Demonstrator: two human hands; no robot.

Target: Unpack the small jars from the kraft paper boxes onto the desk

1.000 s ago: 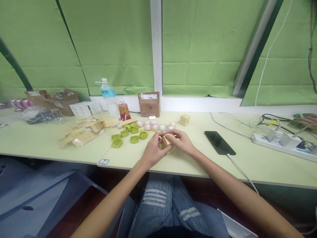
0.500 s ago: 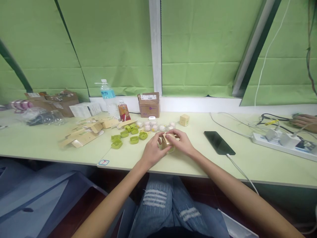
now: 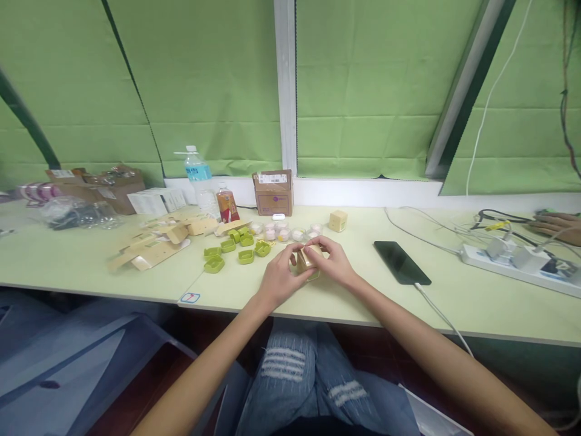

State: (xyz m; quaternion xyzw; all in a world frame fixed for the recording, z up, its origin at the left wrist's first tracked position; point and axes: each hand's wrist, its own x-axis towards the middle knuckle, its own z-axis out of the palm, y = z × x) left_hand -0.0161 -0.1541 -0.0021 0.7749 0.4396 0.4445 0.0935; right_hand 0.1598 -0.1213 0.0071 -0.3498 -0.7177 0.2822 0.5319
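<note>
Between my two hands is a small tan cardboard box (image 3: 307,259), held low over the table near its front edge. The fingers of my left hand (image 3: 280,274) curl round its left side. My right hand (image 3: 334,260) grips it from the right, with the thumb lying across the top. Part of the box is hidden behind the fingers. Just beyond my hands stand several small clear round tubs (image 3: 283,232) with pale contents. Several green plastic holders (image 3: 246,256) lie to the left. A similar closed tan box (image 3: 338,220) stands farther back.
Flattened cartons (image 3: 154,245) lie at left, near a water bottle (image 3: 198,175) and a drink bottle (image 3: 227,204). A brown carton (image 3: 273,194) stands at the back. Right are a phone (image 3: 402,262) on a cable, a power strip (image 3: 521,266) and another person's hand (image 3: 556,225).
The top of the small box looks slightly flatter under my right thumb. My hands stay in nearly the same place. The other person's hand at far right has shifted slightly.
</note>
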